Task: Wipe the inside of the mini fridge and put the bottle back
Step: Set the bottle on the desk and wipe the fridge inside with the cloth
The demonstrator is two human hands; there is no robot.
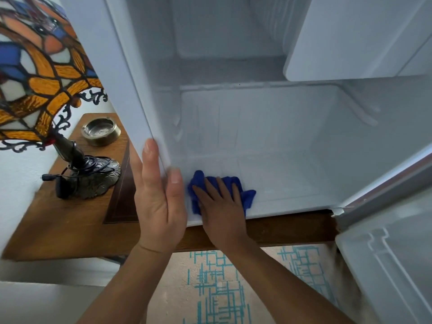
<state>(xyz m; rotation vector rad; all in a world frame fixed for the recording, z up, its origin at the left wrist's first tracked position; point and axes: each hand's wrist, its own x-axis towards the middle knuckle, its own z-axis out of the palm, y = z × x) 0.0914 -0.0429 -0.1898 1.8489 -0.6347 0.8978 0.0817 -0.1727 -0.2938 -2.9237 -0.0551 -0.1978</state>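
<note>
- Pressing a blue cloth (247,197) flat on the fridge (280,127) floor, the right hand (222,211) has straight fingers laid over it, near the front left corner.
- The left hand (159,202) rests on the fridge's left front edge with straight fingers and its thumb on the inner side; its grip holds nothing.
- The fridge is open. Inside, only the cloth and hand show.
- The door (392,242) hangs open on the right and is cut off by the edge.
- A white box part (350,38) sits up top at the right, also cut off.
- The fridge stands on a wood counter (70,218).
- On the counter to the left are a coloured glass lamp (35,73), partly cut off, and a round metal ashtray (101,132) with grey dust in it.
- The bottle is out of view.
- No writing can be read.
</note>
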